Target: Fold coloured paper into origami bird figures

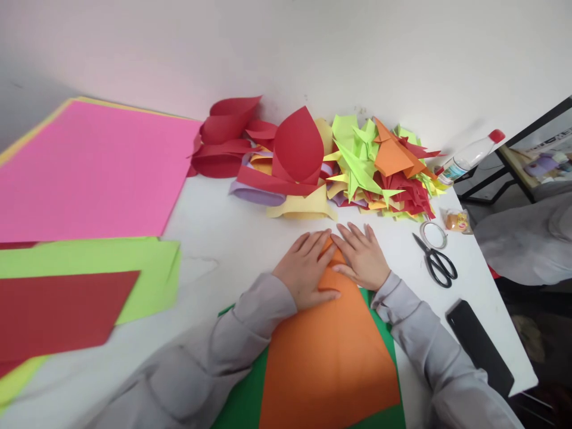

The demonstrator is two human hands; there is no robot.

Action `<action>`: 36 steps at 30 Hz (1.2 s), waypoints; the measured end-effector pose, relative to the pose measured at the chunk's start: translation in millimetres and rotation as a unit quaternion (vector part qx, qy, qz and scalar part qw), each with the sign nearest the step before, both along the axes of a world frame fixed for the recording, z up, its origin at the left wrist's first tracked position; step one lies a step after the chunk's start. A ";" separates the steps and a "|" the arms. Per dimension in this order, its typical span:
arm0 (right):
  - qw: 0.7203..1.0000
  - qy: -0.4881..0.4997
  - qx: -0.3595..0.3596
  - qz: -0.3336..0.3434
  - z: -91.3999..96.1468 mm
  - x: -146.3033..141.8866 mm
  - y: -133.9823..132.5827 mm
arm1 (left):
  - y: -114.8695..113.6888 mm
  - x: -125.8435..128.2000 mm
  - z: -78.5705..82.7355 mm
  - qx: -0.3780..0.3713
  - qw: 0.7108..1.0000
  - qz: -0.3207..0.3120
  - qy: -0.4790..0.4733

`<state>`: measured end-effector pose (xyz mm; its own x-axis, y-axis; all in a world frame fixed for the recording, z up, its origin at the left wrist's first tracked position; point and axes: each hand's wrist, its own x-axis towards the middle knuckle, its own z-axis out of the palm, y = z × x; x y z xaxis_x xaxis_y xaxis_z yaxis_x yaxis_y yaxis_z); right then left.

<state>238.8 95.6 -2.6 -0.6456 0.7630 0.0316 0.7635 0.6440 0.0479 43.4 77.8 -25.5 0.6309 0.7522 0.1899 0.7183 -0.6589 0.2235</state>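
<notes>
A large sheet of orange paper [330, 357] lies in front of me on a green sheet [243, 390], its far end folded in to a narrow tip. My left hand [308, 271] rests flat on the paper's left side near that tip, fingers stretched out and thumb reaching toward the middle. Across from it, my right hand [361, 253] presses on the right edge of the folded tip, with its fingers spread. Some of the fold is hidden beneath both hands.
Pink paper [102, 173], lime sheets [154, 280] and red paper [62, 313] lie left. Curled red shapes [298, 143] and folded paper pieces [357, 161] line the wall. Rightward are a bottle [469, 156], tape roll [433, 235], scissors [435, 262], small packet [456, 221], black phone [480, 345] and another person's sleeve [527, 238].
</notes>
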 end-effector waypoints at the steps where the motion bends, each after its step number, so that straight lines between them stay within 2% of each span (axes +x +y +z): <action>1: 1.000 0.001 0.000 0.000 -0.1 0.3 -0.4 | 0.0 -0.2 -0.2 -0.001 1.000 0.001 -0.002; 14: 0.999 0.030 -0.012 -0.043 -2.9 -4.7 -3.2 | 0.9 -0.2 -1.7 0.011 1.000 -0.001 0.003; 22: 0.998 0.042 0.047 -0.008 -4.2 4.5 -4.6 | 2.3 -0.1 -2.4 0.021 0.999 0.001 0.025; 30: 0.991 0.093 0.096 0.007 -9.4 4.0 -7.6 | 3.0 -1.0 -3.7 0.034 0.999 0.005 0.002; 36: 0.988 0.108 0.108 0.026 -7.5 0.4 -7.3 | 0.9 -0.6 -3.3 0.025 1.000 -0.005 -0.005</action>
<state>239.1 88.3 -10.1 -0.6440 0.6891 0.3324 0.7371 0.6752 0.0283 42.8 78.7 -28.8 0.6363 0.7351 0.2340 0.7095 -0.6767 0.1967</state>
